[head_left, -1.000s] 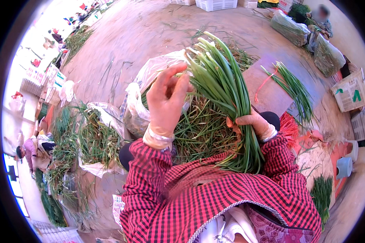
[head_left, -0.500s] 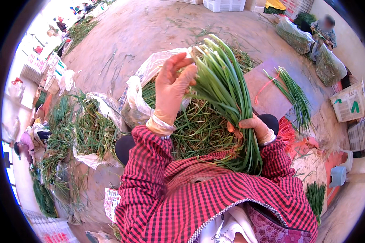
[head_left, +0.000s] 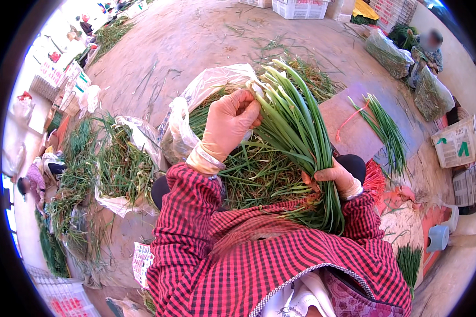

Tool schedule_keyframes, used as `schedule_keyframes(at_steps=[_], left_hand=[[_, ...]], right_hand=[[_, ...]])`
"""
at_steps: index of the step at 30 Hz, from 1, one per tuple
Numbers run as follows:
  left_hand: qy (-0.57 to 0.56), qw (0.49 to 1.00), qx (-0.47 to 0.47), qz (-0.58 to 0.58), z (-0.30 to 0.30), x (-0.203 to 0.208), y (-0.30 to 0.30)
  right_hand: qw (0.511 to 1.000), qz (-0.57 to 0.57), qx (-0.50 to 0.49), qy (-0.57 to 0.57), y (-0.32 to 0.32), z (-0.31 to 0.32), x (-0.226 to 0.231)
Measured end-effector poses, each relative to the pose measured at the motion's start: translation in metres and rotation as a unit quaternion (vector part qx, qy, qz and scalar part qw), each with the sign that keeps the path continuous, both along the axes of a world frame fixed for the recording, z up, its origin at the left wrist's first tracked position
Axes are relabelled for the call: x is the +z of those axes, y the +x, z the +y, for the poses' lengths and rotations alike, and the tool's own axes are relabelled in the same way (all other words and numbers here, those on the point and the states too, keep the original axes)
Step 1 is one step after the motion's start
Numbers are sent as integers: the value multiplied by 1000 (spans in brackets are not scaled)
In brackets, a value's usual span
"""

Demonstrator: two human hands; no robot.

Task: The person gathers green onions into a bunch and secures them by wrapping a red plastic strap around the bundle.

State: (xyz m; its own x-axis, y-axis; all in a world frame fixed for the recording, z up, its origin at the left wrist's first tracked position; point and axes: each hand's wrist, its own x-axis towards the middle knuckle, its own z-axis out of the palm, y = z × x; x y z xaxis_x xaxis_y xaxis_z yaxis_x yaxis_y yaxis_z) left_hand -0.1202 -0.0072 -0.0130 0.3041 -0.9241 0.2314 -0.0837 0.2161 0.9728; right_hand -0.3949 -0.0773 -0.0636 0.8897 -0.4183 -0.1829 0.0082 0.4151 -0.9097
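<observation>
While the right hand [head_left: 339, 176] clasps a bunch of green stalks [head_left: 299, 121] around its lower part, thumb across the front, I watch from a distance as the left hand [head_left: 227, 126] meets the pale far ends, thumb and fingertips drawn together; whether a stalk is caught between them I cannot tell. The bunch is tilted above the lap of a red-and-black checked jacket [head_left: 296, 264], pale ends pointing far, leafy ends hanging near. Behind and below it I see a heap of loose greens [head_left: 264, 182], with a clear plastic bag [head_left: 181, 121] at its left. Farther left, a second pile of greens [head_left: 122, 169] lies against white plastic. On the right, a smaller bunch [head_left: 384, 133] lies partly across a flat board [head_left: 349, 117], a pink string [head_left: 349, 122] near its far end; a tangle of red string [head_left: 374, 182] sits nearer. At the far right, another person [head_left: 429, 55] is beside two stuffed clear bags [head_left: 432, 96].
</observation>
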Motion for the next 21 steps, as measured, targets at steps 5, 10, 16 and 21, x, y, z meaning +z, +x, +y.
schedule_keyframes(at_steps=[5,10,16,21], left_hand=[[-54,985,116,-115,-4,-19,6],[-68,952,219,-204,1,-15,22],[-106,919,366,-104,32,-20,133],[16,785,576,-229,94,-48,228]], right_hand=[[1000,12,-9,0,1,1,4],[999,11,-32,-42,2,2,8],[998,8,-55,11,-21,0,4],[991,-6,-127,29,-27,4,2]])
